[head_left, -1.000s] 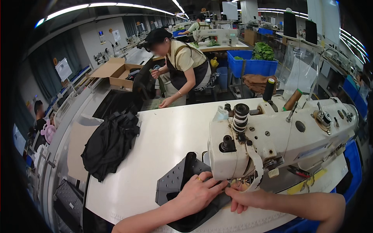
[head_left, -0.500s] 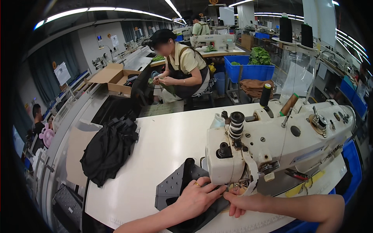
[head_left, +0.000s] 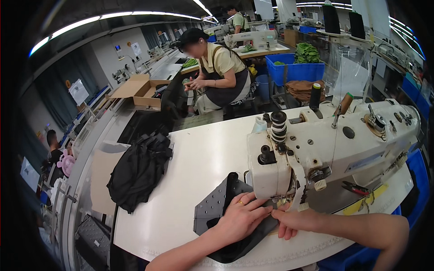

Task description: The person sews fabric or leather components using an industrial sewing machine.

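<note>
A white sewing machine (head_left: 325, 144) stands on the right of the pale table, its needle area just above my fingertips. Beneath my hands lies a black fabric piece (head_left: 244, 246) with a dark grey panel (head_left: 211, 204) dotted with small round holes. My left hand (head_left: 246, 216) rests palm down on the fabric, fingers stretched toward the needle area. From the right, my right hand (head_left: 291, 221) pinches the fabric edge, thumb on top and fingers curled below. The two hands almost meet at the fingertips. The machine head partly hides the presser foot and the fabric there.
A heap of black fabric (head_left: 140, 171) lies at the table's left edge. Red-handled snips (head_left: 356, 188) lie beside the machine's base. Beyond the table, a co-worker (head_left: 217, 72) sits handling something green. A blue bin (head_left: 294, 67) holds green pieces; an open cardboard box (head_left: 147, 92) stands farther left.
My view has shifted slightly, so the scene sits farther right. Both hands stay at the needle area in nearly the same pose on the fabric.
</note>
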`<act>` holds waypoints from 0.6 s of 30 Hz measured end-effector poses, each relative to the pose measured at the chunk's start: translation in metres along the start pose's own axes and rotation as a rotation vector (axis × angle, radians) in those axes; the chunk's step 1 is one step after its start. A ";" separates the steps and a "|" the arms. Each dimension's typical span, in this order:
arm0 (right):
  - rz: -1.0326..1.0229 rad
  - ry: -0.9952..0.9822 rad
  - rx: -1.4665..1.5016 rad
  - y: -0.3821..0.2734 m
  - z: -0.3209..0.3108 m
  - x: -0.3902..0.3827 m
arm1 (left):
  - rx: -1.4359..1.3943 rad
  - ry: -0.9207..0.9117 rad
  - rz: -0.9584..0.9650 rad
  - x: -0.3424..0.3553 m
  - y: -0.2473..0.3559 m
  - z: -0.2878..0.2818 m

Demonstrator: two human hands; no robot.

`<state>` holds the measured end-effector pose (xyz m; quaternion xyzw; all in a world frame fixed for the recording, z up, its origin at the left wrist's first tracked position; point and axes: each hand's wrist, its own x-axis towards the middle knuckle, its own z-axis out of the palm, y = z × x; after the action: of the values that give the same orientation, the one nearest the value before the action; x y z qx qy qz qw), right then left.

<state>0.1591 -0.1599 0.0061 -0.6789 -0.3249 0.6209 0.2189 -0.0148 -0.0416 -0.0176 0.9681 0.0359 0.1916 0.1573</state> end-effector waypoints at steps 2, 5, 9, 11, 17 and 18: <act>-0.016 0.014 -0.001 0.000 0.000 -0.001 | -0.014 0.012 -0.020 0.000 0.002 0.000; -0.041 0.008 0.040 0.001 0.000 -0.004 | 0.010 0.012 -0.017 0.001 0.004 0.000; -0.048 0.043 0.074 0.002 0.001 -0.006 | 0.044 -0.014 -0.010 0.002 0.004 -0.001; -0.070 0.021 0.056 0.004 0.001 -0.006 | 0.044 0.000 0.001 0.002 0.003 -0.001; -0.045 0.047 0.111 0.008 0.002 -0.001 | 0.033 0.033 0.036 0.002 0.002 0.002; -0.059 0.039 0.119 0.009 0.002 -0.001 | 0.036 0.030 0.030 0.002 0.003 0.002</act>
<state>0.1588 -0.1671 0.0007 -0.6669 -0.3031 0.6188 0.2835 -0.0117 -0.0444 -0.0180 0.9683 0.0273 0.2075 0.1365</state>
